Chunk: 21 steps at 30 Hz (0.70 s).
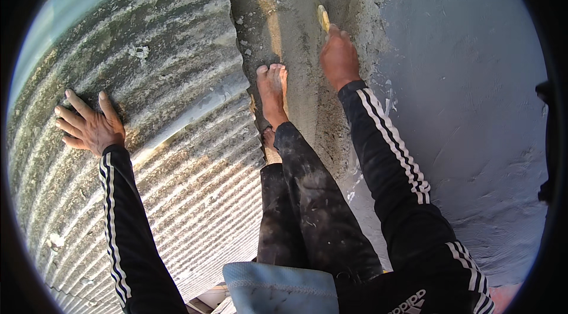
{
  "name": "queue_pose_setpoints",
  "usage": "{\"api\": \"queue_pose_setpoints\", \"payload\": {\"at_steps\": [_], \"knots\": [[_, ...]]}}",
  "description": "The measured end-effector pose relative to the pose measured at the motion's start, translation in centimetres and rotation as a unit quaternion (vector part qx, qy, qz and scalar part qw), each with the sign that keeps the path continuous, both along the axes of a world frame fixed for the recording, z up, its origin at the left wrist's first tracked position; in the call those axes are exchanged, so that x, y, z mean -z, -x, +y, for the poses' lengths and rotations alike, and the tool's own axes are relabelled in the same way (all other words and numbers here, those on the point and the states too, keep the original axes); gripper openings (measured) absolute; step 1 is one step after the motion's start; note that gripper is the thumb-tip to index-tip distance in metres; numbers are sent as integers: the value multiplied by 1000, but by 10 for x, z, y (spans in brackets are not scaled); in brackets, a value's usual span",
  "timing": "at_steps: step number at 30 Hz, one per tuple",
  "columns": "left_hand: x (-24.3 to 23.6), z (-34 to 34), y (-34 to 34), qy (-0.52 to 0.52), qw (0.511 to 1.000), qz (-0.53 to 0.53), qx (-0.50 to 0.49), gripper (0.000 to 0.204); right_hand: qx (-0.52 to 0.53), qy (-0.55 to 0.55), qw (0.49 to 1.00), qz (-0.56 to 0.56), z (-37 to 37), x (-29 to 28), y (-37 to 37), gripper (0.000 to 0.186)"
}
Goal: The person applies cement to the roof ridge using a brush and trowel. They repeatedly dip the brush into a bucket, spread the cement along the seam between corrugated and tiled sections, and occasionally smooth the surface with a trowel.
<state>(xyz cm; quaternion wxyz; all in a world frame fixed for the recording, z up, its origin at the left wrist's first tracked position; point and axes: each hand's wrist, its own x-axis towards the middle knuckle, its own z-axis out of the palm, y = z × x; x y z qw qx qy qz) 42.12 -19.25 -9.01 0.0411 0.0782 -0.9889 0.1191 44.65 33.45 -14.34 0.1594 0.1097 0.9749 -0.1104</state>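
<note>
My left hand [92,127] lies flat with spread fingers on a weathered corrugated roofing sheet [171,36]. Ahead and to the right, my right hand [339,58] is closed around a small yellow-handled tool [323,18]. Only a pale yellow end of this tool shows beyond the fist; its kind is hidden. The fist is over the grey cement strip [299,36], close to the rough mortar edge [371,12] along the foot of the wall.
A smooth grey plastered wall [461,89] rises on the right. My bare foot [273,92] stands on the cement strip beside the sheet's jagged edge, the other partly hidden behind my leg. Mortar crumbs [139,52] lie on the sheet. A light blue cloth [278,287] hangs at my front.
</note>
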Motion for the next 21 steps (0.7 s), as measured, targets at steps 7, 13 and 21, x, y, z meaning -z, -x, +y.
{"api": "queue_pose_setpoints", "payload": {"at_steps": [7,13,21], "knots": [[-1,1,2,-12,1000,14,9,86,80,-33,903,-421,-6,-27,-107,24],[1,1,2,-6,1000,9,1,85,-35,7,999,-15,-5,-26,8,37],[-2,1,1,0,1000,3,-7,85,-79,-36,989,-122,-38,41,111,32]]}}
